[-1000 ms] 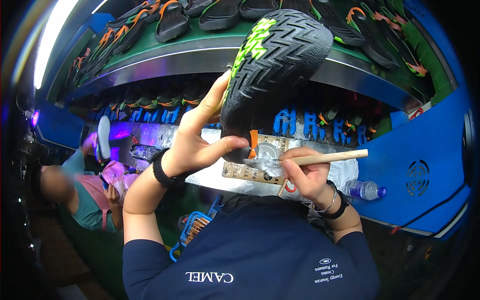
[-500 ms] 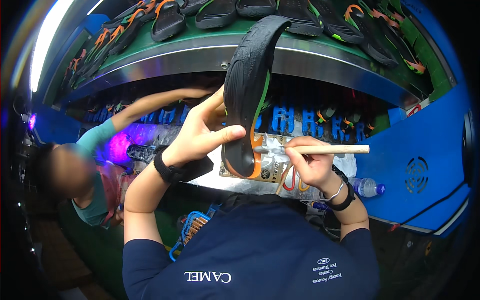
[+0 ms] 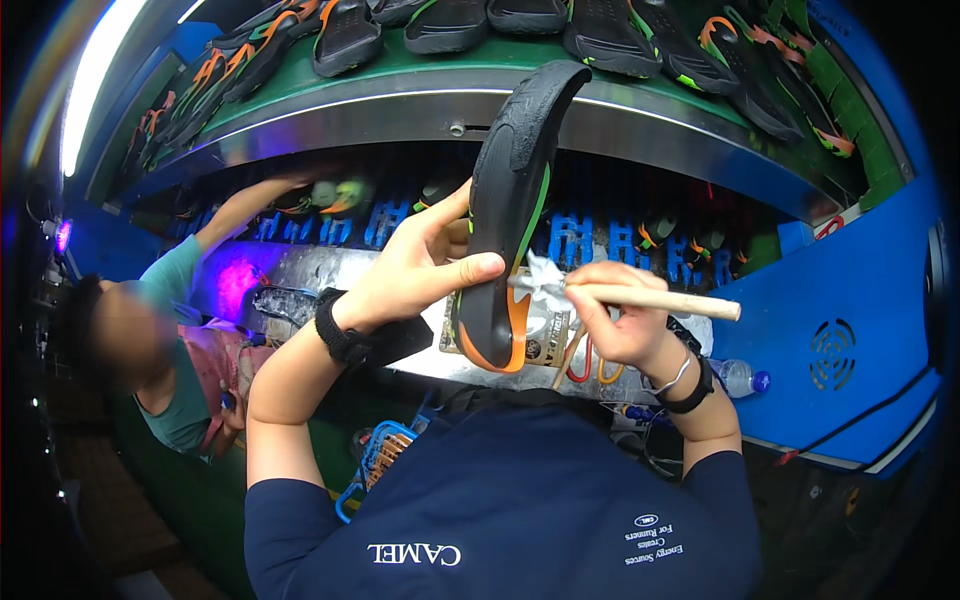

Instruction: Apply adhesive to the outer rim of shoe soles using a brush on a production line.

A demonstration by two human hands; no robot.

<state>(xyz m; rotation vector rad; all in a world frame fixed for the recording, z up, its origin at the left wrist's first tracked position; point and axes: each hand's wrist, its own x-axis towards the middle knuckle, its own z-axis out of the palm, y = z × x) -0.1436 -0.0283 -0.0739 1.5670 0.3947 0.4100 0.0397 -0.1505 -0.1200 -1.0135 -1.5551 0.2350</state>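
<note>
A black shoe sole (image 3: 505,215) with green and orange edging stands tilted up in my left hand (image 3: 430,265), thumb across its face and fingers behind. My right hand (image 3: 622,315) is closed around a pale wooden-handled brush (image 3: 675,301). White material covers the brush's bristle end (image 3: 541,281), which lies against or just beside the sole's edge above the orange heel part; exact contact is hard to tell. Behind the sole's lower end a tin-like container (image 3: 547,345) with printed sides is partly hidden.
More soles (image 3: 610,40) line a green conveyor (image 3: 400,85) with a metal edge ahead. Blue racks (image 3: 570,240) stand beneath. A co-worker (image 3: 185,370) reaches in at left. To the right are a plastic bottle (image 3: 738,377) and a blue machine panel (image 3: 850,330).
The sole has shifted slightly right and down in my left hand. The brush end has moved up along the sole's edge. The co-worker's arm has drawn left, and the conveyor soles have slid rightward.
</note>
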